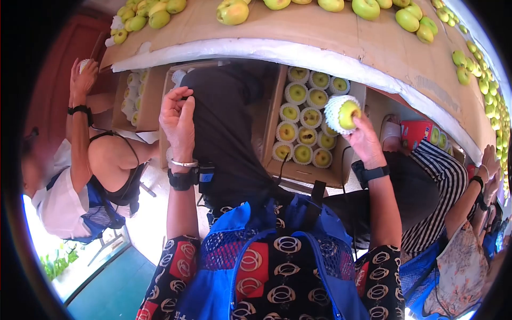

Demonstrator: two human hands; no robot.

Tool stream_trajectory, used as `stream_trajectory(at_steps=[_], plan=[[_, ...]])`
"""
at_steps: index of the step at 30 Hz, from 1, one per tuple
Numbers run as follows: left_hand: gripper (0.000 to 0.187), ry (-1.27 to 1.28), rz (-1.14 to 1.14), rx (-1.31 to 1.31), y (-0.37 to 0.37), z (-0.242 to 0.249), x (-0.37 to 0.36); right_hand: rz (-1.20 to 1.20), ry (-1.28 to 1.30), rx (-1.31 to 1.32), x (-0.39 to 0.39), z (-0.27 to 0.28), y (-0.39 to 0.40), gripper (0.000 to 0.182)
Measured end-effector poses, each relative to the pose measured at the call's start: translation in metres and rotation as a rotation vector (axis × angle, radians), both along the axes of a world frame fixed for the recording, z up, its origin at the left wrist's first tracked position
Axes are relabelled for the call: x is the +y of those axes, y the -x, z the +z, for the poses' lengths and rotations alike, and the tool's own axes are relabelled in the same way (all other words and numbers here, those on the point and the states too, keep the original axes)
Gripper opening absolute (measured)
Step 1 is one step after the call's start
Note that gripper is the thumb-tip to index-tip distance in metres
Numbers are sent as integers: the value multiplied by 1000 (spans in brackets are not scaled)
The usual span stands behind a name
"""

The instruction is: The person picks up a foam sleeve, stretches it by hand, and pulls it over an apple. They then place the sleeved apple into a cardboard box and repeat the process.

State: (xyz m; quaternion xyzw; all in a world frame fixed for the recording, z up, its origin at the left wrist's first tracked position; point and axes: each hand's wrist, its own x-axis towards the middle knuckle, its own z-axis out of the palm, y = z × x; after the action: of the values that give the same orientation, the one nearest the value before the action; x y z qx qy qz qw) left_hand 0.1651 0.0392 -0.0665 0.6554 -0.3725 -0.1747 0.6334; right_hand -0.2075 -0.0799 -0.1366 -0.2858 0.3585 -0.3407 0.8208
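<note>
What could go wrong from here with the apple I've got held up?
The apple could slip: only the right hand holds it, seemingly by the fingers, while the left hand is well apart. If dropped, it might strike the packed apples in the open carton and bruise.

The foam net leaves one end bare, so it might slide off or leave that end unprotected against knocks.

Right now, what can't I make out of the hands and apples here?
Head view throughout:
Left hand: palm, hidden by curled fingers.
Apple in the right hand: part of its skin, hidden by the foam net.
Box nearest the right hand: anything beneath its top apples, hidden by them.
Tabletop apples: some cut off by the top edge.
</note>
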Motion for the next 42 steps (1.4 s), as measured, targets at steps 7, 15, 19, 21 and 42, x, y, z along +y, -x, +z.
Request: stream_trajectory(at_steps=[7, 15, 19, 21, 42], plan=[[14, 8, 87, -72, -1, -9, -2, -7, -6, 70, 15, -18, -20, 48], [12, 8, 126, -72, -4, -13, -2, -8, -2, 129, 13, -33, -29, 51], [11, 16, 146, -84, -3, -13, -4, 37, -48, 181, 16, -57, -29, 51], [11, 2, 155, -108, -4, -12, -4, 108, -136, 302, 18, -78, -31, 51], [9, -65, 200, -150, -9, -13, -8, 207, -389, 765, 55, -221, -34, 30]])
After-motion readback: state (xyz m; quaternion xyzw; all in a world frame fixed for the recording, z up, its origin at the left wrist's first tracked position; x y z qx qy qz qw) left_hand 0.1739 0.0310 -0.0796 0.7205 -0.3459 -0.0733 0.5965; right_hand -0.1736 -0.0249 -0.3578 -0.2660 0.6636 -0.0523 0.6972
